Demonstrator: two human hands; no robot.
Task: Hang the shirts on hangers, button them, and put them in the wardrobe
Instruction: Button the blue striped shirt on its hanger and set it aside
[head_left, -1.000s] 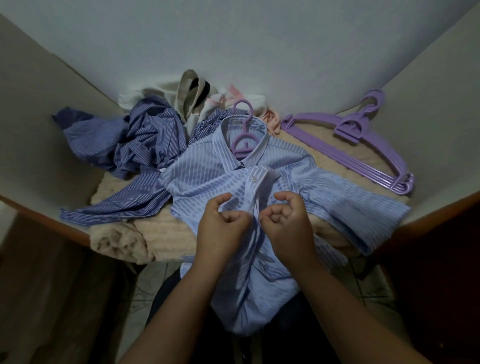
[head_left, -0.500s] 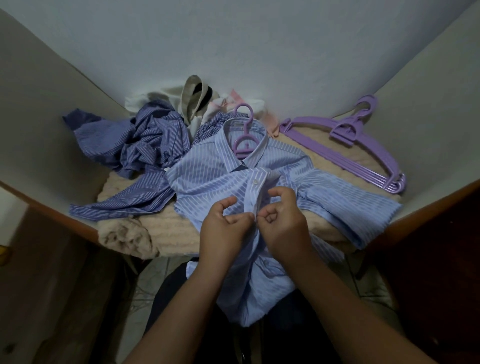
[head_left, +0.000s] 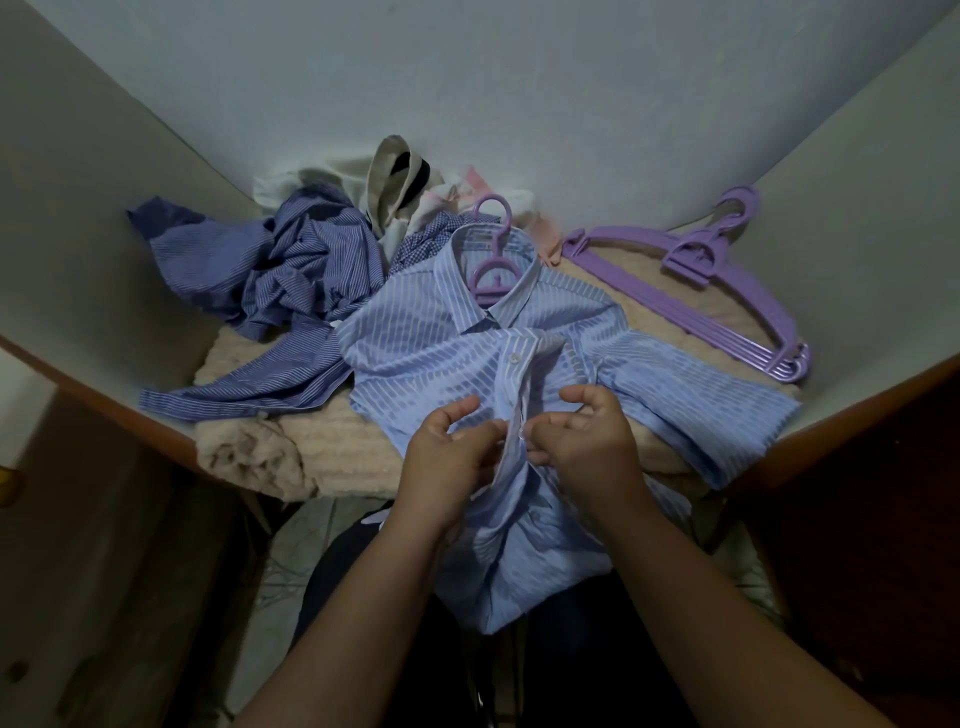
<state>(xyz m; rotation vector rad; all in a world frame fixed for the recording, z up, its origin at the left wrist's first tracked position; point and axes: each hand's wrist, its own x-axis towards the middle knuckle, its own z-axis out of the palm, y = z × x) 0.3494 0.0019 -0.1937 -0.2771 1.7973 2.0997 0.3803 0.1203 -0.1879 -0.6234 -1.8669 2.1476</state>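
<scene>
A light blue striped shirt (head_left: 415, 348) lies on a beige towel-covered surface, its lower part hanging over the front edge. A purple hanger (head_left: 491, 270) sits inside its collar, hook pointing away. One white button near the top of the placket is fastened. My left hand (head_left: 447, 462) pinches the left placket edge. My right hand (head_left: 587, 441) pinches the right edge just across from it, fingertips nearly meeting at a button below the fastened one.
A crumpled dark blue striped shirt (head_left: 280, 280) lies at the left. More clothes and a beige bag (head_left: 395, 192) are piled at the back. A stack of purple hangers (head_left: 727, 291) lies at the right on the beige towel (head_left: 337, 447). Walls close in on three sides.
Both hands have slid slightly down the placket and drawn close together at the button. The camera has tilted a little; the shirt stays in place.
</scene>
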